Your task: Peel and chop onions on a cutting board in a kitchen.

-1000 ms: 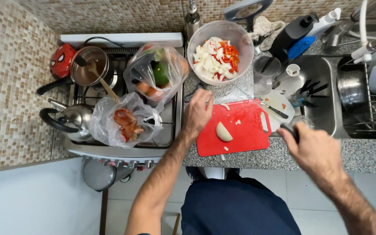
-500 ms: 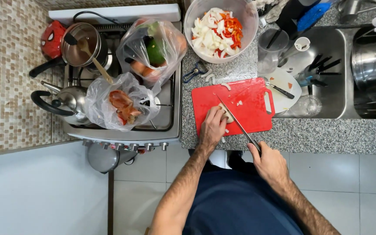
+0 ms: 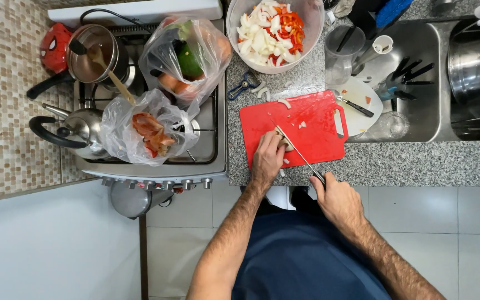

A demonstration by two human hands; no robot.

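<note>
The onion piece [image 3: 288, 145] is pinned on the near left part of the red cutting board [image 3: 318, 125], mostly hidden under the fingers of the left hand [image 3: 266, 158]. That hand is curled palm-down over the piece, with the forearm stretched up from the lower left. The knife [image 3: 298, 153] is gripped at its handle by the right hand [image 3: 337, 200], which is closed in a fist just past the near edge of the counter [image 3: 418, 164]; the blade is laid diagonally across the board, its edge set just beside the left fingertips. Small white scraps are scattered on the board and on the counter beside it.

The board is bounded on the left by the stove [image 3: 206, 139], where two plastic bags of vegetables [image 3: 187, 55] are set, and on the right by the sink [image 3: 418, 72]. A bowl of chopped vegetables [image 3: 273, 28] is placed beyond the board's far edge. Open red surface is left on the board's right half.
</note>
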